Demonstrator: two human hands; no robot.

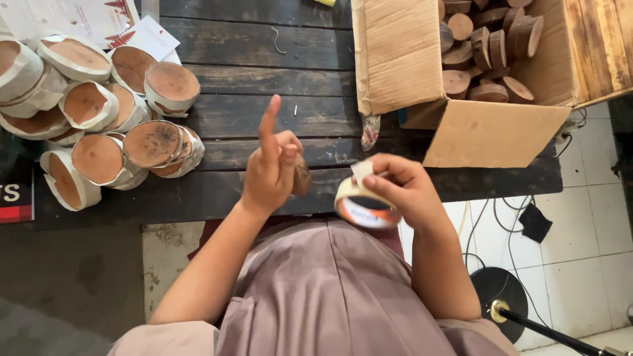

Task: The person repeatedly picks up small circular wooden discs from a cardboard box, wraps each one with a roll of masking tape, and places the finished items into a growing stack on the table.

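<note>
My left hand (271, 165) is closed around a round wooden slice (301, 177), held on edge, with the index finger sticking straight up. My right hand (403, 188) grips a roll of clear packing tape (361, 206) and pinches its loose end between thumb and forefinger. Both hands hover over the near edge of a dark plank table (264, 72), close together, just above my lap.
A heap of wooden slices wrapped in white paper (99, 112) lies at the table's left. An open cardboard box (422, 59) with several bare wood slices (491, 53) stands at the right. Printed sheets (79, 16) lie at the far left. Cables and a black stand base (501, 296) are on the tiled floor.
</note>
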